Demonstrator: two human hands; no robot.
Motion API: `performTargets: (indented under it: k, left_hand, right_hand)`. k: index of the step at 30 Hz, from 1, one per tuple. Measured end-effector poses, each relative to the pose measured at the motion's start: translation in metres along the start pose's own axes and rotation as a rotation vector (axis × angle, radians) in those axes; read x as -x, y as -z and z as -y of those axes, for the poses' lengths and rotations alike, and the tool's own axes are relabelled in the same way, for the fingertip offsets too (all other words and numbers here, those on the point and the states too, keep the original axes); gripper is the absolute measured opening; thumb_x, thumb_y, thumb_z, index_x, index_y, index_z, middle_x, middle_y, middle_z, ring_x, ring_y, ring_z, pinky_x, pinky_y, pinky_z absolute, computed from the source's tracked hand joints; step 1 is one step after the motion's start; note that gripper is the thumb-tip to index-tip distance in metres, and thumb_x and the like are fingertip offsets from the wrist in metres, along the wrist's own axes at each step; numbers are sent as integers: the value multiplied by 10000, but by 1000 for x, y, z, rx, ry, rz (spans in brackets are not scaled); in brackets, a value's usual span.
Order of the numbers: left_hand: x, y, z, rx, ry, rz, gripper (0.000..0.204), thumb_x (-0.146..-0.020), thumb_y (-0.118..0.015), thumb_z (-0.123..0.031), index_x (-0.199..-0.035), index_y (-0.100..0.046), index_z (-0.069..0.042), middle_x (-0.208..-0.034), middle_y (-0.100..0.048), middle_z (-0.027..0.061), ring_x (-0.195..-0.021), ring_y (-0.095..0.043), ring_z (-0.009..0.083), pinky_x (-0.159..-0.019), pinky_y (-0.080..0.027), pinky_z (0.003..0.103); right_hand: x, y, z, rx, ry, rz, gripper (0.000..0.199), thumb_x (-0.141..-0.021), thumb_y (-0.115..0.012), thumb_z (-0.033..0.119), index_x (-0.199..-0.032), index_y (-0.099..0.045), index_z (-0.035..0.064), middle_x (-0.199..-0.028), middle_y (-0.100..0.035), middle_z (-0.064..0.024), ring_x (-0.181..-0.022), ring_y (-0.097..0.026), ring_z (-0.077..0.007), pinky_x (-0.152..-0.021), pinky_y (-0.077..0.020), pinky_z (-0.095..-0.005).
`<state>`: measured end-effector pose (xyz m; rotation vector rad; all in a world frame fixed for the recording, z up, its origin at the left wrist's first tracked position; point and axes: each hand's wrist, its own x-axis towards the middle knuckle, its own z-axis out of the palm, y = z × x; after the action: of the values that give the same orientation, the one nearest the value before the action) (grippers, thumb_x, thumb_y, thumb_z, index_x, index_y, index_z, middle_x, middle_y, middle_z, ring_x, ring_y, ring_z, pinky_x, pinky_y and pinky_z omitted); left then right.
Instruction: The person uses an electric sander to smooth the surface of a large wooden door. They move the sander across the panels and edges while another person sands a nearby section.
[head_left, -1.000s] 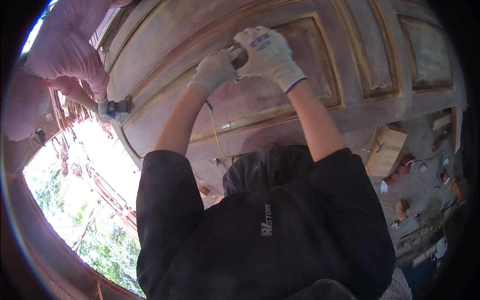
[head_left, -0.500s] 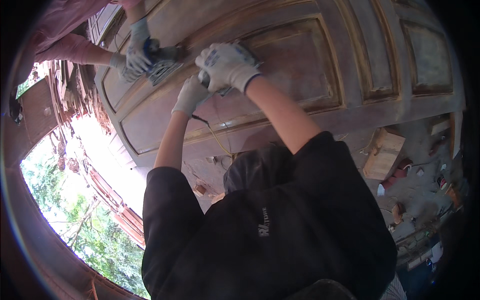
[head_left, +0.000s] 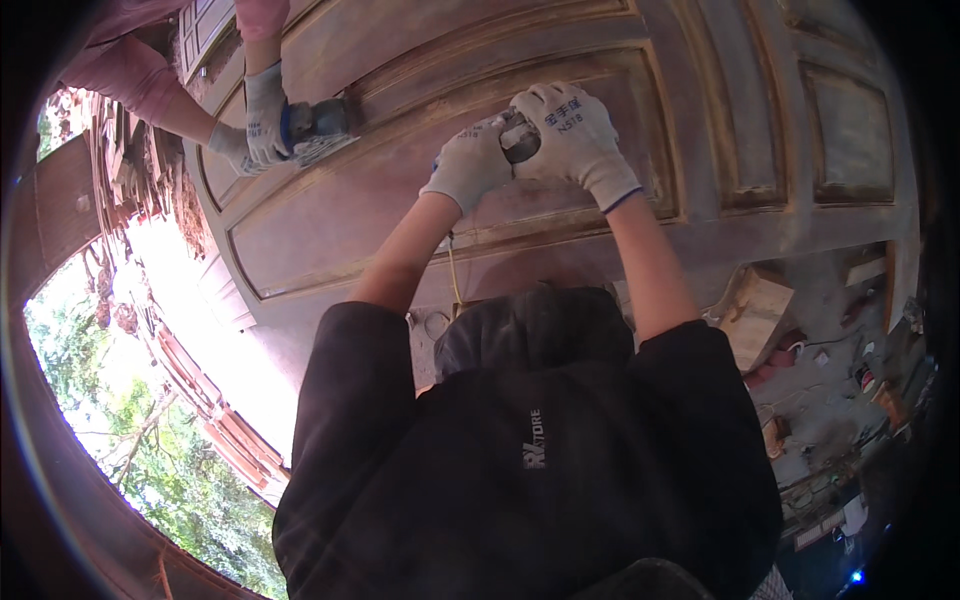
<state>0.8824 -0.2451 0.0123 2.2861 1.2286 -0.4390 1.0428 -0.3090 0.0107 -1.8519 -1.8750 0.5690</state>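
Both of the person's hands wear pale knit work gloves. The left hand (head_left: 468, 165) and the right hand (head_left: 572, 135) are wrapped tight around a small dark power tool (head_left: 519, 140). The tool sits between the two gloves and is pressed against a big brown carved wooden door (head_left: 420, 210). Most of the tool is hidden under the fingers, so it is hard to say what kind it is; it may be a small sander or grinder. It rests on a flat sunken panel of the door, close to the raised frame around that panel. A thin cord (head_left: 453, 275) hangs down from under the hands, along the left arm.

Up on the left, another person in a pink sleeve (head_left: 130, 80) works on the same door. That person's gloved hand (head_left: 262, 115) holds a blue and grey sanding machine (head_left: 318, 128) flat on the wood, well apart from the first tool.

At the bottom is the black shirt (head_left: 530, 460) of the person wearing the camera. Green trees (head_left: 110, 420) show at the lower left. A dusty floor (head_left: 830, 350) with wood bits lies on the right.
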Motion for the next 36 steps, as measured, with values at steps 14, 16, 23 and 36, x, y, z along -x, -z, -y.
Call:
performTargets:
  k: [14,16,23,36]
  left_hand:
    - [-11,2,-15,-56,-25,89,624,-801,-731,-377,-1328,-570,-86,-1209,-669,220,-1150,-627,391,-988,-494,467]
    - [-11,-1,-6,-80,-57,86,589,-809,-715,-355,-1314,-580,-83,-1216,-668,213,-1159,-626,380,-994,-493,457]
    - [54,29,77,-141,175,113,569,-766,-761,-448,-1173,-662,-63,-1157,-685,213,-1104,-654,378,-950,-513,457]
    - [20,-56,-21,-17,-268,-68,401,-867,-647,-283,-1130,-601,17,-1027,-728,178,-938,-727,340,-758,-578,456]
  right_hand:
    - [15,17,-9,40,-159,62,705,-606,-807,561,-1164,-627,171,-1198,-651,-77,-1179,-597,-296,-989,-501,-454]
    - [11,6,-4,38,-99,-1,675,-604,-805,561,-1127,-638,169,-1160,-656,-79,-1156,-604,-297,-974,-505,-448]
    - [-30,-61,81,10,122,73,632,-598,-805,533,-1066,-638,144,-1079,-658,-80,-1040,-629,-303,-928,-514,-440]
    - [65,8,5,199,-24,-39,645,-606,-867,428,-1134,-628,146,-1121,-655,-92,-1094,-624,-319,-968,-506,-459]
